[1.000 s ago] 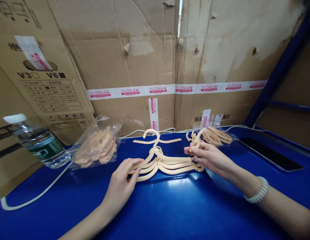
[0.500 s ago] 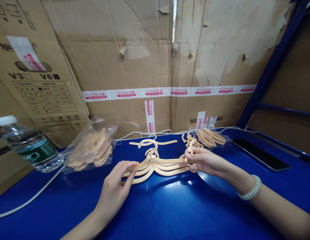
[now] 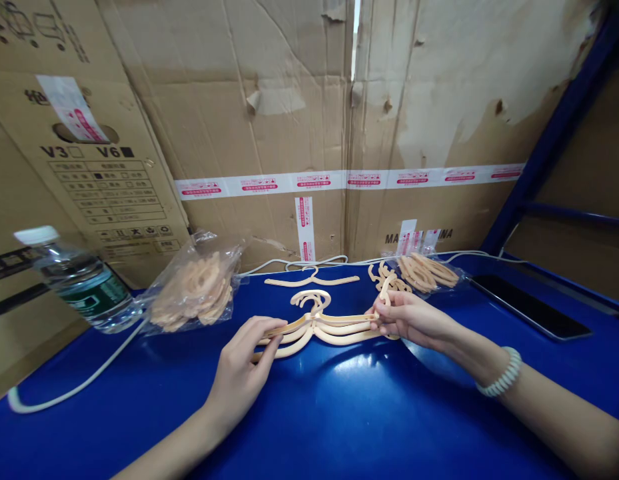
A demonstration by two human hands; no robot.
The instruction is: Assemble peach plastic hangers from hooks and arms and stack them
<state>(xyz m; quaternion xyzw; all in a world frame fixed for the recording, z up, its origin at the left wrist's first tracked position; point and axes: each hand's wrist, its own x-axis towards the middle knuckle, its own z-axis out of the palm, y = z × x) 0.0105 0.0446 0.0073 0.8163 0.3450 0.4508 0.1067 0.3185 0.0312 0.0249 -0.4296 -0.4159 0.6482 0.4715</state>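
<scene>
Several beige plastic clothes hangers (image 3: 339, 329) are bunched together in front of me, their hooks (image 3: 312, 301) overlapping at the top. My left hand (image 3: 245, 363) pinches the left arms of the bunch between thumb and fingers. At the other end, my right hand (image 3: 409, 319) has its fingers closed around the right tip of the front hanger. A loose curved beige hook piece (image 3: 386, 288) sticks up from the right fingers, close to that tip. Part of the hangers' ends is hidden behind both hands.
A single hanger (image 3: 312, 279) lies behind the bunch. Loose hooks (image 3: 384, 277) and bagged beige pieces (image 3: 424, 272) are at back right, near a black phone (image 3: 532, 307). Another clear bag (image 3: 194, 293) and a water bottle (image 3: 84, 287) stand left. Cardboard (image 3: 259, 133) walls the back.
The front hanger's hook has tipped down and now overlaps the other hooks. Both hands keep their hold on the hangers. The whole view has shifted slightly.
</scene>
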